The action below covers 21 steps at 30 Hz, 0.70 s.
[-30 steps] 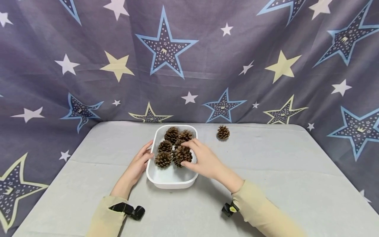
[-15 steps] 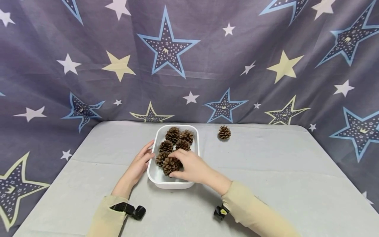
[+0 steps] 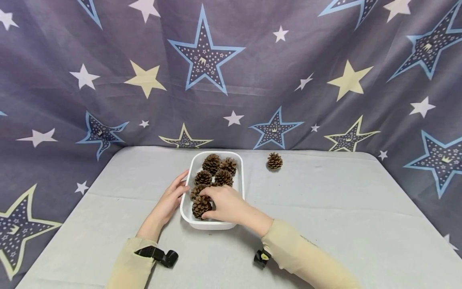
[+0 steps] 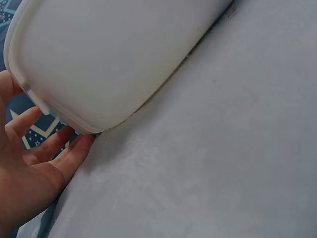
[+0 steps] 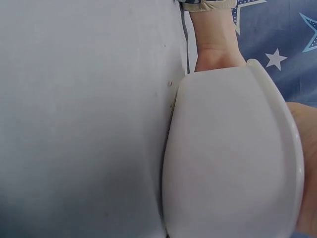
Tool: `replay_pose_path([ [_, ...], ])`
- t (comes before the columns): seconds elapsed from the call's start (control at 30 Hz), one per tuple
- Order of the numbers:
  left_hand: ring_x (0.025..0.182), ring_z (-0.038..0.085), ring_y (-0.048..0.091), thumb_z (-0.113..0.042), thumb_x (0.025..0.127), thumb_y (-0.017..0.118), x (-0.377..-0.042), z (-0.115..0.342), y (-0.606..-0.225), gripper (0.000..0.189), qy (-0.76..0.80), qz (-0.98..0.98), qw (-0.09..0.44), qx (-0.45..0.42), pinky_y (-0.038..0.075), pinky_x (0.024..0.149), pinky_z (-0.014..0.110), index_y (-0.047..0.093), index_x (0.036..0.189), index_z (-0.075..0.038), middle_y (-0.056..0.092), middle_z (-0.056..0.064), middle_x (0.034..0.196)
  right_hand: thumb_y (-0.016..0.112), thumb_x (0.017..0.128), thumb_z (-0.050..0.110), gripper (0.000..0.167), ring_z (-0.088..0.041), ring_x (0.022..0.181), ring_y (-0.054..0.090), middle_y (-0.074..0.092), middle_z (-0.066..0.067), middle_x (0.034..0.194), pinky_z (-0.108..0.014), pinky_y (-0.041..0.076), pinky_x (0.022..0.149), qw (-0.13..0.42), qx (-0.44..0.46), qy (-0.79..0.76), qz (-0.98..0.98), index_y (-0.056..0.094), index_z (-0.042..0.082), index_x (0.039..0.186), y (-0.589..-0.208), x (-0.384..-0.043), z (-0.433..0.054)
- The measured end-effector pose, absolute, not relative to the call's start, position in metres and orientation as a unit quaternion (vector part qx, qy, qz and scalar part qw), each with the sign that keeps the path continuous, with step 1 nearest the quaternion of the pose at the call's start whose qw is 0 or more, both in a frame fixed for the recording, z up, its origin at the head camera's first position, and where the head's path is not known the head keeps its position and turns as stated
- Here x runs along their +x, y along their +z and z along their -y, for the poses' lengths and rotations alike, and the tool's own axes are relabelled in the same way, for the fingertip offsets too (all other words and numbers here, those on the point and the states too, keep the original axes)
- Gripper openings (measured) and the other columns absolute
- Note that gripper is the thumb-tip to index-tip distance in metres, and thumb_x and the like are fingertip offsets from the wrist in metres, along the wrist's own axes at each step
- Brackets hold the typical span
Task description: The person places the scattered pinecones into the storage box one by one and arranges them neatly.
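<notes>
In the head view a white rectangular tub (image 3: 185, 214) stands on the table with several brown pine cones (image 3: 211, 163) in it. My right hand (image 3: 229, 204) reaches over its right side and holds a pine cone (image 3: 201, 208) between thumb and fingers, low in the near left part. Another pine cone lies just behind, partly covered by my fingers. My left hand (image 3: 169, 202) rests against the left wall, fairly straight fingers touching it, one tip at the rim. In the left wrist view those fingertips press the tub's outer wall (image 4: 109, 64). The right wrist view shows mainly tub wall (image 5: 228, 153); the held cone is hidden.
A single pine cone (image 3: 274, 161) lies on the grey table cover (image 3: 325, 200), right of the tub near the back edge. Behind the table hangs a dark curtain (image 3: 252, 72) with stars. Each wrist wears a black camera mount (image 3: 159, 256).
My right hand has carried the pine cone from the tub's right side toward its near left part and lowered it. The left hand has stayed at the left wall.
</notes>
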<state>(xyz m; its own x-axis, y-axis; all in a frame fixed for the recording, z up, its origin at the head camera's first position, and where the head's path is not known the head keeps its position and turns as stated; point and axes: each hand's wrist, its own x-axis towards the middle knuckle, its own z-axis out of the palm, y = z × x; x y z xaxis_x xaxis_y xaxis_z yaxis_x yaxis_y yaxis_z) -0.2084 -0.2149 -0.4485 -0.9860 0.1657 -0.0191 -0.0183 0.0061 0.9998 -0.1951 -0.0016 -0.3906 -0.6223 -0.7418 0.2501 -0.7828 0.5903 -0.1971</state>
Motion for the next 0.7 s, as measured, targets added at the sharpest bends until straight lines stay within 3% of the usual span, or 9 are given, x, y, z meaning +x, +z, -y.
replay_pose_path([
  [0.33,0.115,0.02,0.043,-0.016,0.092,0.043,-0.21,0.216,-0.45,0.057,0.698,-0.711,0.067,0.053,0.037,0.097,0.03,0.023,0.145,-0.026,0.036,0.016,0.137,0.07,0.074,0.042,0.054,-0.013,0.099,0.06,0.063,0.003,0.113,-0.028,0.044,0.084,0.067,0.428,0.115,0.894,0.057,0.016,0.12,-0.391,-0.192,0.013],
  [0.57,0.114,0.018,0.044,-0.018,0.092,0.043,-0.21,0.216,-0.451,0.057,0.696,-0.713,0.065,0.054,0.039,0.095,0.028,0.023,0.145,-0.027,0.036,0.016,0.137,0.068,0.074,0.045,0.055,-0.011,0.1,0.057,0.059,0.001,0.115,-0.028,0.045,0.083,0.074,0.427,0.099,0.896,0.057,0.017,0.12,-0.394,-0.193,0.015],
  [0.7,0.118,0.023,0.041,-0.018,0.092,0.043,-0.209,0.216,-0.45,0.057,0.701,-0.708,0.069,0.052,0.036,0.099,0.034,0.022,0.145,-0.026,0.035,0.017,0.138,0.068,0.075,0.045,0.055,-0.013,0.101,0.057,0.059,0.001,0.115,-0.029,0.045,0.085,0.071,0.427,0.104,0.895,0.056,0.017,0.121,-0.394,-0.193,0.016],
])
